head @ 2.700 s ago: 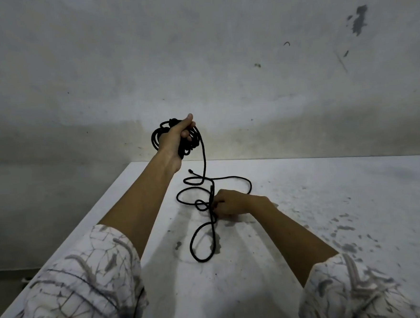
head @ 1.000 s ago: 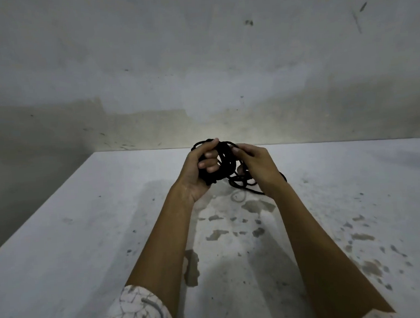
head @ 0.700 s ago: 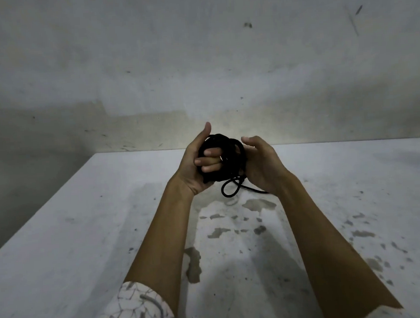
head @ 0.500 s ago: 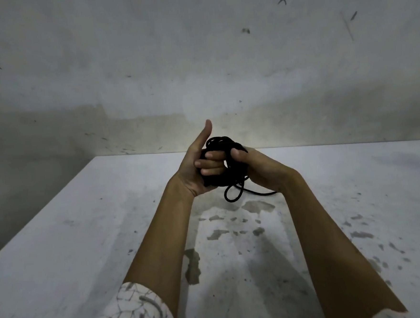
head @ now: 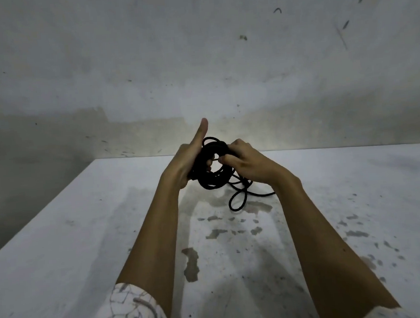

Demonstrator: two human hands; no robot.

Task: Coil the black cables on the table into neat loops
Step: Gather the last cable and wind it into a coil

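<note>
Hands, left (head: pixel 183 165) and right (head: pixel 247 163), both gripping black cable coil (head: pixel 214 181) above table (head: pixel 60 243).

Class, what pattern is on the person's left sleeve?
The sleeve is white with dark crackle-like lines, seen in the head view.

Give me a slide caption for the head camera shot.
Both hands grip a black cable coil above a stained white table.

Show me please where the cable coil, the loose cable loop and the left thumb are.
cable coil (head: pixel 209 183): head view, on the lower strands of the bundle between the hands.
loose cable loop (head: pixel 237 207): head view, on its bottom curve over the table.
left thumb (head: pixel 201 132): head view, on the raised thumb's upper part.
</note>
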